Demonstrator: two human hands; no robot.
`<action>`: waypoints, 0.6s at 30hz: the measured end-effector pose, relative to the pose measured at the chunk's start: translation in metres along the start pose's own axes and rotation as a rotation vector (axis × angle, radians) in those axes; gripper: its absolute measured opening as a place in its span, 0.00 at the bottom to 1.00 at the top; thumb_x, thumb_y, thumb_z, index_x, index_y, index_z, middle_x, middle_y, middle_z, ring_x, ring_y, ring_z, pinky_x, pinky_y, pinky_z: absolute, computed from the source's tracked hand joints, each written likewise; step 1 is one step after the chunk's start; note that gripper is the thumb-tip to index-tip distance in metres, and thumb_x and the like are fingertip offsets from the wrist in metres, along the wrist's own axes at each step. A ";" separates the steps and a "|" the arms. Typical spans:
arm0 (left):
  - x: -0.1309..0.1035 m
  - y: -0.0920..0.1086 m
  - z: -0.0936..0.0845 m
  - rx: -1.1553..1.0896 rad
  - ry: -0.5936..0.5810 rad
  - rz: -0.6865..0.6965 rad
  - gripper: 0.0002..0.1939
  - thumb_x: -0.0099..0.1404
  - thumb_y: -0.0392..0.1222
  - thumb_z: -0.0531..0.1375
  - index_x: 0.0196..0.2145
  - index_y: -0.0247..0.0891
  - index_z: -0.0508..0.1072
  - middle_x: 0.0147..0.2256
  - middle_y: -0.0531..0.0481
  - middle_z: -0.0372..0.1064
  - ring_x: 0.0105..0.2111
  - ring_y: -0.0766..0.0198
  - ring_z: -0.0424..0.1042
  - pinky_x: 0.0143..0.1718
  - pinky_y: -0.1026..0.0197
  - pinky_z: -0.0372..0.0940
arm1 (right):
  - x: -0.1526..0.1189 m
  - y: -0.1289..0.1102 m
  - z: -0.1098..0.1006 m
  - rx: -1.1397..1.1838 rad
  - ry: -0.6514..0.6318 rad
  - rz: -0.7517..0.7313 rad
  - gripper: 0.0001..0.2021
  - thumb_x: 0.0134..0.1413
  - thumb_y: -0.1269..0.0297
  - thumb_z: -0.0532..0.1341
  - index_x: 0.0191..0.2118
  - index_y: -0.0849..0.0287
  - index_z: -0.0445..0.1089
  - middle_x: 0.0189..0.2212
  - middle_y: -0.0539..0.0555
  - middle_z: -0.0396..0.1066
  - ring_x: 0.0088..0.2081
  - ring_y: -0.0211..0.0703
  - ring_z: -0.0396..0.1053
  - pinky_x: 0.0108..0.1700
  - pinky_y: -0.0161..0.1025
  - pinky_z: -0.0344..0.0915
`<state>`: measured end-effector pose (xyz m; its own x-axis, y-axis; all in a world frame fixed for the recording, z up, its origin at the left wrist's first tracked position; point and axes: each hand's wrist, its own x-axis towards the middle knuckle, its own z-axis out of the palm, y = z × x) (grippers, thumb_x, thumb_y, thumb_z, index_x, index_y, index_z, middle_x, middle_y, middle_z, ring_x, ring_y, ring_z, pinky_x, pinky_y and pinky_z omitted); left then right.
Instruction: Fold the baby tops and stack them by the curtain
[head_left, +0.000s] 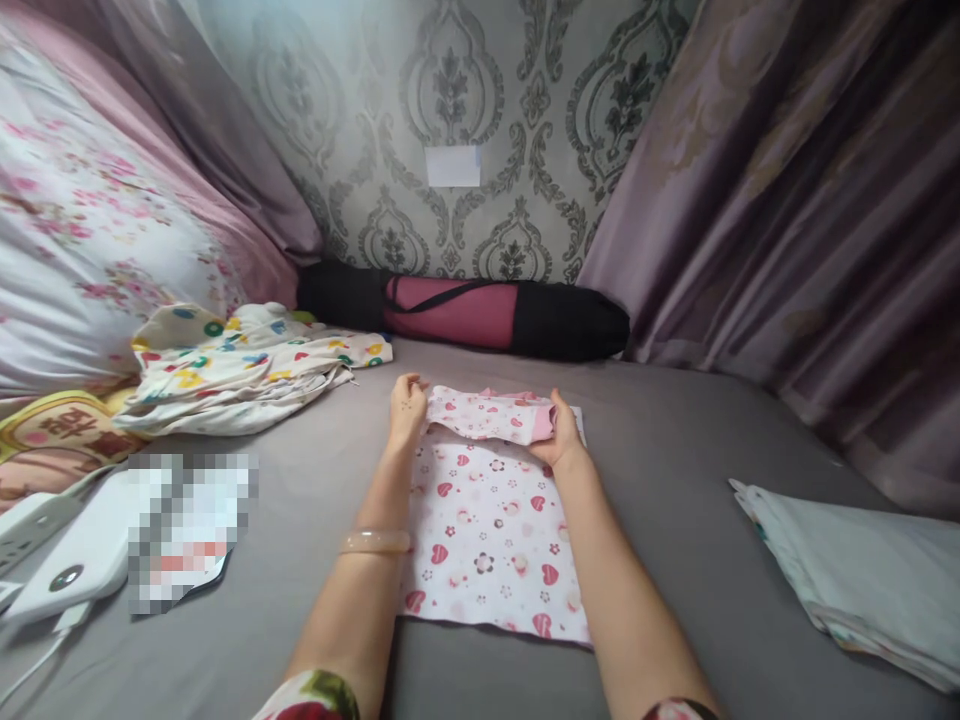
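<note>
A small white shirt (491, 540) printed with red hearts and flowers lies flat on the grey bed sheet (465, 680), its straight hem toward me. Across its far end runs a folded strip with a pink cuff (543, 423), lifted slightly off the body. My left hand (409, 408) is closed on the left end of that strip. At the other end my right hand (564, 435) pinches the fabric by the cuff, thumb on top. Some pink trim shows behind the strip, and the shirt's far edge is mostly hidden.
A patterned cloth (247, 375) lies crumpled at the left, near a white power bank (94, 545) with a cable and a power strip (37, 530). A folded pale cloth (870, 570) is at the right. A black and maroon bag (457, 308) lies along the wall.
</note>
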<state>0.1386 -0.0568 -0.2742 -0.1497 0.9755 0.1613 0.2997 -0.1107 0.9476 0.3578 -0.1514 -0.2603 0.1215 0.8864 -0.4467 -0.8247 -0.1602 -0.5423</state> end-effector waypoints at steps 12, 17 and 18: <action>-0.016 -0.018 0.020 0.384 -0.331 0.247 0.25 0.66 0.34 0.47 0.61 0.33 0.62 0.58 0.38 0.66 0.58 0.54 0.65 0.61 0.51 0.57 | 0.003 -0.030 -0.029 -0.119 0.113 -0.167 0.08 0.55 0.76 0.58 0.41 0.62 0.67 0.28 0.52 0.75 0.28 0.39 0.74 0.29 0.34 0.73; -0.022 -0.019 0.023 0.555 -0.384 0.355 0.25 0.71 0.41 0.45 0.62 0.32 0.59 0.62 0.34 0.59 0.64 0.51 0.55 0.65 0.44 0.47 | 0.004 -0.032 -0.032 -0.308 0.276 -0.337 0.16 0.46 0.83 0.59 0.40 0.61 0.69 0.27 0.50 0.74 0.25 0.37 0.72 0.24 0.32 0.71; -0.023 -0.019 0.023 0.587 -0.400 0.365 0.25 0.71 0.42 0.45 0.63 0.31 0.58 0.62 0.34 0.58 0.65 0.51 0.53 0.65 0.43 0.45 | 0.005 -0.032 -0.035 -0.352 0.312 -0.364 0.17 0.45 0.83 0.59 0.41 0.60 0.70 0.27 0.49 0.74 0.25 0.37 0.72 0.25 0.32 0.71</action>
<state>0.1578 -0.0725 -0.3024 0.3694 0.9036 0.2169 0.7284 -0.4265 0.5361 0.4043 -0.1567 -0.2699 0.5628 0.7503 -0.3469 -0.4733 -0.0516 -0.8794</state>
